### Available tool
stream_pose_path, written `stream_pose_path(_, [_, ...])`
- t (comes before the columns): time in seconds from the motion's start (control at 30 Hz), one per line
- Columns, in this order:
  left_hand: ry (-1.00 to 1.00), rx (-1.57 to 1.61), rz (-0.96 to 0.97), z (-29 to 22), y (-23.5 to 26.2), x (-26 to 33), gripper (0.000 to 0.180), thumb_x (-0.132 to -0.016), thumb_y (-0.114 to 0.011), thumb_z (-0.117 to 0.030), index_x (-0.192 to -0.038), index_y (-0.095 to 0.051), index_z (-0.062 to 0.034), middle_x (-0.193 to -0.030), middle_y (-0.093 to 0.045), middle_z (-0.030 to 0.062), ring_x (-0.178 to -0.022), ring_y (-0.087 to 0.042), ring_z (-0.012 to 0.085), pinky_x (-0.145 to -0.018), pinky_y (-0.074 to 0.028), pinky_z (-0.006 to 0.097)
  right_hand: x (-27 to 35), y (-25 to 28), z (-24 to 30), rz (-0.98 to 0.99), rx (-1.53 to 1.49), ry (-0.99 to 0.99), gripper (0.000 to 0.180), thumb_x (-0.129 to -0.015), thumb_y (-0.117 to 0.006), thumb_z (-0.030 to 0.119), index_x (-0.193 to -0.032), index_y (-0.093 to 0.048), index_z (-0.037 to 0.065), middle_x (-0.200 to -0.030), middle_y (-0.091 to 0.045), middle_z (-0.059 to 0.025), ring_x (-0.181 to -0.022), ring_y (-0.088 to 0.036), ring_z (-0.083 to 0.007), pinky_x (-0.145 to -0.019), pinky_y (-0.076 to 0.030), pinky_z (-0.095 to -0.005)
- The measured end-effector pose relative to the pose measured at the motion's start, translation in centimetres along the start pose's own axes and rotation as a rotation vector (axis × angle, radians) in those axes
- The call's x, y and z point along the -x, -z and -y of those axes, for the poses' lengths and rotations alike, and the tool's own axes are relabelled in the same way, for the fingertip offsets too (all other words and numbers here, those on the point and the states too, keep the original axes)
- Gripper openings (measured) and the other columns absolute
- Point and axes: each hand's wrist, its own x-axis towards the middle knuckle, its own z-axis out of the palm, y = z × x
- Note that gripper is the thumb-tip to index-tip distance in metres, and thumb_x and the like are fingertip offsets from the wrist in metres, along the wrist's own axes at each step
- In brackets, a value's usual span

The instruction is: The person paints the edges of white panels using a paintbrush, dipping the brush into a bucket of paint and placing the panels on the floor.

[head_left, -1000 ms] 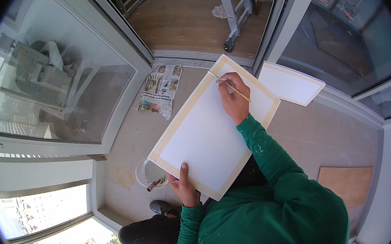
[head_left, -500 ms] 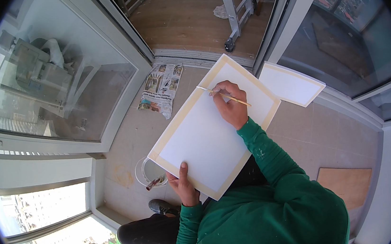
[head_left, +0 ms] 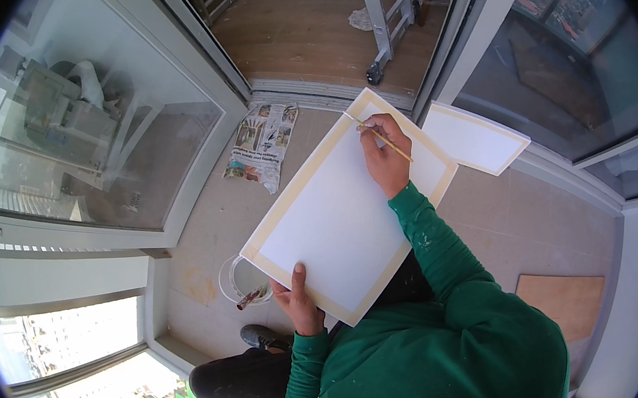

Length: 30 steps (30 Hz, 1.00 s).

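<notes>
A large white canvas (head_left: 336,213) with a cream border rests tilted on my lap. My left hand (head_left: 297,298) grips its near edge, thumb on the white face. My right hand (head_left: 386,153) holds a thin paintbrush (head_left: 382,136) whose tip touches the canvas near its far corner, at the border. Both arms wear green sleeves with paint specks.
A clear plastic bucket (head_left: 240,281) with a brush in it stands on the tiled floor by my left knee. A newspaper sheet (head_left: 263,146) lies further out. A second white canvas (head_left: 476,140) leans at the right window. A ladder (head_left: 393,12) stands on the wooden floor beyond the door track. A wooden board (head_left: 563,301) lies at right.
My right hand has slid the brush tip leftward along the far edge of the canvas toward its top corner. The left hand and canvas stay put.
</notes>
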Motion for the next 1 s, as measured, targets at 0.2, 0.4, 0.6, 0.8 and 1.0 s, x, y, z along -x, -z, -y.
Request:
stream_pose_path(0.2, [-0.002, 0.0, 0.008, 0.2, 0.0, -0.1, 0.044, -0.097, -0.07, -0.008, -0.136, -0.052, 0.0011, -0.12, -0.068, 0.0126, -0.103, -0.067, 0.02, -0.091, -0.055, 0.034, 0.4, 0.0, -0.1, 0.047, 0.03, 0.005, 0.011, -0.088, -0.064, -0.002, -0.098, -0.064, 0.002, -0.089, -0.073, -0.0121, -0.087, -0.074, -0.0222, -0.081, -0.057, -0.0318])
stream_pose_path(0.4, [0.003, 0.002, 0.013, 0.2, -0.1, -0.1, 0.044, -0.097, -0.07, -0.008, -0.136, -0.052, 0.0015, -0.12, -0.068, 0.0134, -0.103, -0.068, 0.0207, -0.09, -0.055, 0.034, 2.6, -0.6, 1.3, 0.115, -0.018, 0.008, 0.011, -0.084, -0.066, -0.001, -0.094, -0.066, 0.004, -0.086, -0.073, -0.0096, -0.083, -0.073, -0.0226, -0.076, -0.057, -0.033])
stream_pose_path(0.6, [0.004, 0.0, 0.009, 0.1, -0.1, 0.0, 0.044, -0.097, -0.071, -0.008, -0.135, -0.053, 0.0021, -0.119, -0.068, 0.014, -0.102, -0.068, 0.0208, -0.089, -0.056, 0.034, 4.1, -0.9, 3.0, 0.208, 0.002, 0.067, 0.013, -0.081, -0.066, -0.003, -0.092, -0.066, 0.004, -0.087, -0.074, -0.0078, -0.084, -0.069, -0.023, -0.077, -0.056, -0.0332])
stream_pose_path(0.8, [-0.01, 0.0, 0.012, -0.1, -0.3, 0.0, 0.044, -0.097, -0.071, -0.009, -0.135, -0.053, 0.0024, -0.118, -0.069, 0.0138, -0.1, -0.068, 0.0205, -0.088, -0.056, 0.034, 3.3, -0.7, 1.8, 0.148, -0.011, 0.052, 0.012, -0.083, -0.065, -0.003, -0.093, -0.066, 0.003, -0.089, -0.074, -0.0102, -0.084, -0.072, -0.0236, -0.076, -0.057, -0.0339])
stream_pose_path(1.0, [-0.011, -0.002, 0.002, 0.0, 0.1, 0.0, 0.042, -0.096, -0.071, -0.009, -0.133, -0.055, 0.0021, -0.116, -0.069, 0.0129, -0.101, -0.068, 0.0202, -0.088, -0.056, 0.033, 1.4, 0.3, 0.6, 0.111, 0.021, 0.015, 0.012, -0.09, -0.059, -0.008, -0.1, -0.06, -0.001, -0.093, -0.071, -0.0109, -0.091, -0.075, -0.0208, -0.084, -0.057, -0.0311])
